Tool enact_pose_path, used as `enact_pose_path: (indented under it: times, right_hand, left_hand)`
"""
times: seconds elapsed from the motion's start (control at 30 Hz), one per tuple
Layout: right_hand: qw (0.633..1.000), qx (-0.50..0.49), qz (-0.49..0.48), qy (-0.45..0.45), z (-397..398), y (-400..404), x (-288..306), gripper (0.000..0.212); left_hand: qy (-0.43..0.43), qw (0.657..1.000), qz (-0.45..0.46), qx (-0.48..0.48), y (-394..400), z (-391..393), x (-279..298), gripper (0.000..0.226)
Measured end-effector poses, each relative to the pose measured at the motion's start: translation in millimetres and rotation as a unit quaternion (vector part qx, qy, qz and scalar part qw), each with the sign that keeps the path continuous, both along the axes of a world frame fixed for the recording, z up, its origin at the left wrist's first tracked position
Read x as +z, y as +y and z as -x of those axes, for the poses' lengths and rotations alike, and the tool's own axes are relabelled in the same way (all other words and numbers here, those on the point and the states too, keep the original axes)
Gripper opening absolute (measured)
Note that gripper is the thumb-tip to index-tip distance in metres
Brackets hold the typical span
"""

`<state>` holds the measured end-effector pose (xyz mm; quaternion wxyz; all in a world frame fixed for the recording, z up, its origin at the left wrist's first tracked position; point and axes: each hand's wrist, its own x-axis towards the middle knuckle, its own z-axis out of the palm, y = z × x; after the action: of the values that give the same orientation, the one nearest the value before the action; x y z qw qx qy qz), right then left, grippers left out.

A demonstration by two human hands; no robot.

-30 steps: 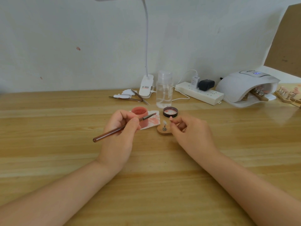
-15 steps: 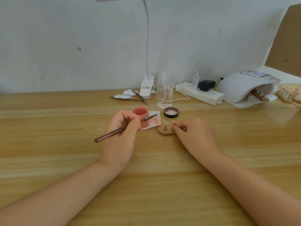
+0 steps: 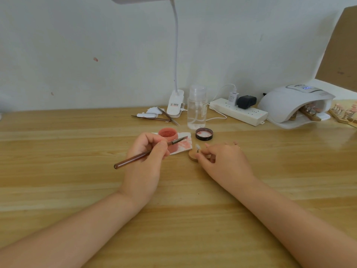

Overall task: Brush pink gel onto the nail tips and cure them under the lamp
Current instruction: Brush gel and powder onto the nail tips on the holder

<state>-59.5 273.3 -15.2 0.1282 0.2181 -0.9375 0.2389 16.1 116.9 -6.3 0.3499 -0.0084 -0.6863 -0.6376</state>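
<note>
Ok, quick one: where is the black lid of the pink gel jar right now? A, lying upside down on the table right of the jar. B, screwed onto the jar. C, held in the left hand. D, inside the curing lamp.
A: the black lid lies open side up on the table, right of the open pink gel jar.

A clear bottle (image 3: 197, 108) stands beside a white power strip (image 3: 239, 111); tweezers (image 3: 154, 118) (perhaps two pairs) lie left.

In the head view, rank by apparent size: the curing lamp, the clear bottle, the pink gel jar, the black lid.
1. curing lamp
2. clear bottle
3. pink gel jar and black lid: they look alike, and the left hand covers part of the jar, so I won't rank them.
</note>
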Motion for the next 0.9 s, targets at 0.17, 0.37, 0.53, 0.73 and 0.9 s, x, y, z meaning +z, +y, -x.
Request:
enact_pose_path:
  times: [0.17, 0.37, 0.53, 0.73, 0.9]
  right_hand:
    - [0.997, -0.010, -0.069, 0.027, 2, -4, 1, 0.041]
    - [0.992, -0.010, -0.115, 0.050, 1, -8, 3, 0.043]
    - [0.990, -0.007, -0.128, 0.062, 0, -7, 3, 0.041]
    - [0.990, 0.023, -0.088, 0.107, -4, -7, 2, 0.035]
    - [0.991, 0.040, 0.054, 0.120, -8, -7, 2, 0.022]
  left_hand:
    - [-0.009, 1.000, -0.014, 0.009, 0, 1, 1, 0.023]
    - [-0.011, 1.000, -0.027, 0.006, 1, 2, 1, 0.022]
    - [-0.008, 0.999, -0.037, -0.012, 3, 2, 3, 0.021]
    - [-0.004, 0.999, -0.025, -0.024, 2, 1, 3, 0.021]
    - [0.005, 0.998, 0.050, -0.049, -1, 0, -2, 0.017]
